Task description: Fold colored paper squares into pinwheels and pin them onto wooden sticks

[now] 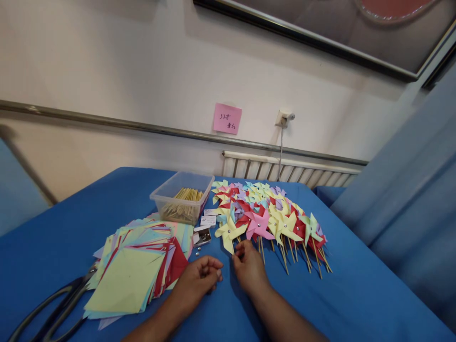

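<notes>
My right hand (250, 267) is closed at the lower edge of a yellow paper pinwheel (230, 231), its fingers pinched around the wooden stick. That pinwheel lies at the front left of a pile of colored pinwheels (260, 223), their sticks pointing toward me. My left hand (200, 279) rests just above the table, fingers loosely curled, with nothing showing in it. Beside it is a stack of square paper sheets (128, 275), yellow on top. A small open box (203, 237) of metal fasteners sits beyond my left hand, with a few loose fasteners (198, 251) nearby.
A clear plastic tub (180, 202) of wooden sticks stands behind the paper. Large black-handled scissors (60, 304) lie at the front left. Blue cloth covers the table (356, 304). Behind are a radiator (256, 167) and a wall with a pink note (227, 118); a blue curtain (402, 142) hangs right.
</notes>
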A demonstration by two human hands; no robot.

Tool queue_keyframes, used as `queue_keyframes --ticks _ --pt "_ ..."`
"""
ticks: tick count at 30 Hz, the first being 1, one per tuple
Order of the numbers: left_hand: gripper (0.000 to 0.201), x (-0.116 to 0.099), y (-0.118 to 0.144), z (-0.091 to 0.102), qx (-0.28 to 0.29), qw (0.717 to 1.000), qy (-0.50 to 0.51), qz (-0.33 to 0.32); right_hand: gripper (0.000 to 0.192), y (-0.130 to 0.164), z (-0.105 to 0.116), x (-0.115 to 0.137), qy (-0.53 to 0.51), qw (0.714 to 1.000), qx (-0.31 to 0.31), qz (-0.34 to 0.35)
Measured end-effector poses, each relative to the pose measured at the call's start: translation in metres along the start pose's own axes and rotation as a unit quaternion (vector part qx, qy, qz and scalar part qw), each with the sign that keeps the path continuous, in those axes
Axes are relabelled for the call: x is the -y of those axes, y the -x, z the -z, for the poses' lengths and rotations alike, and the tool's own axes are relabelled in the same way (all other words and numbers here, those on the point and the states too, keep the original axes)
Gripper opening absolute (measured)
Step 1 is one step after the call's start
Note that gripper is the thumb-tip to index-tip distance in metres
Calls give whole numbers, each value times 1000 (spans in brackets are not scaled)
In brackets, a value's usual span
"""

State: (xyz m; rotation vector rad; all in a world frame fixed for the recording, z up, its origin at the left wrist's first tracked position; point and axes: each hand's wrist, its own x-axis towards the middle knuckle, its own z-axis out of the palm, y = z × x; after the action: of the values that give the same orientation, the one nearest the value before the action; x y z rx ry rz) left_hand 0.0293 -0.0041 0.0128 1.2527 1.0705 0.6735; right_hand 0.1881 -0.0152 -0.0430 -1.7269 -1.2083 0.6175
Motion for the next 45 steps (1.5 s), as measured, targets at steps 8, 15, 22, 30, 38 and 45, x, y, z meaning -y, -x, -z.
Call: queue_keyframes --ticks 8,15,22,30,38,45 --pt "16 14 -8 2 22 999 -26 -5 13 5 3 7 17 998 -11 54" --pt "17 9 -3 0 41 997 -57 -17 6 -5 6 1 25 998 -52 21" --pt "15 10 -2 0 64 994 -90 -27 6 -2 9 6 115 992 -24 45" --pt "13 17 -3 0 87 989 -112 -44 10 -3 5 5 152 985 -35 69" --pt "13 18 1 1 106 981 -151 -65 7 2 5 7 138 986 -23 89" --pt "12 14 4 0 109 981 -149 -60 9 18 11 14 67 990 -18 121"
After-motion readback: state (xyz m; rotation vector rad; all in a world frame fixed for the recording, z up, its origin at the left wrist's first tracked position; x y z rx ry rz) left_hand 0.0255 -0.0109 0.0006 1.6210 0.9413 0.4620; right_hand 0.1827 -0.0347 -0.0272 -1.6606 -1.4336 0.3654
